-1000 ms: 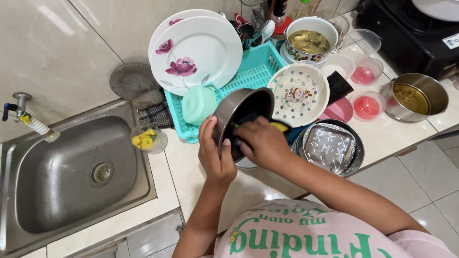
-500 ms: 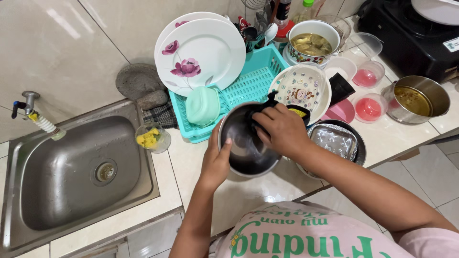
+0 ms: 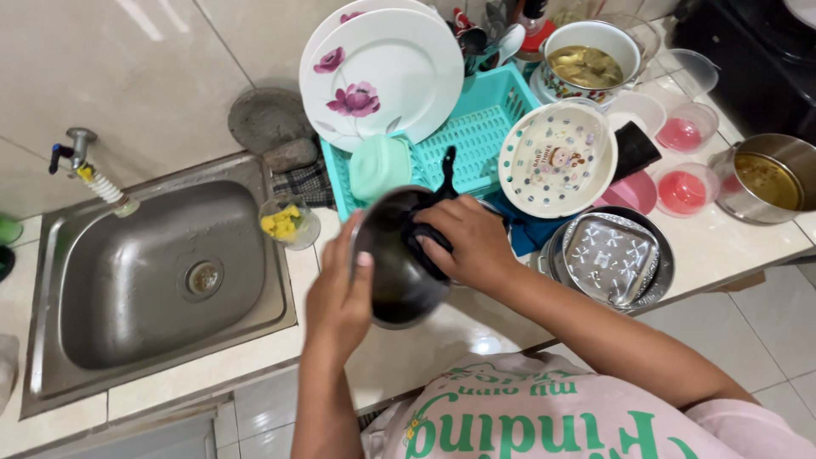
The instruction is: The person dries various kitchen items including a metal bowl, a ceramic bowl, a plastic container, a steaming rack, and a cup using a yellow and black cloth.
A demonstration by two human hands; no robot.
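Spanning the left of the view, a steel sink sits sunk in the tiled table, with a tap at its far left corner. Next in size, 2 white flowered plates stand nearly upright in a turquoise dish rack against the wall. To the right lie a dotted white bowl, a round steel tray and a steel pot near the table's right edge.

Between rack and front edge, the dark metal bowl is held above the table, tipped on its side so its mouth faces up and right toward the camera. The left hand clasps its rim from the left, fingers curled over the edge. The right hand presses a black cloth into the bowl, fingers closed on it.

Bare table lies just below the bowl and beside the sink; the right side is crowded. A small glass cup holding something yellow stands near the sink's right rim.
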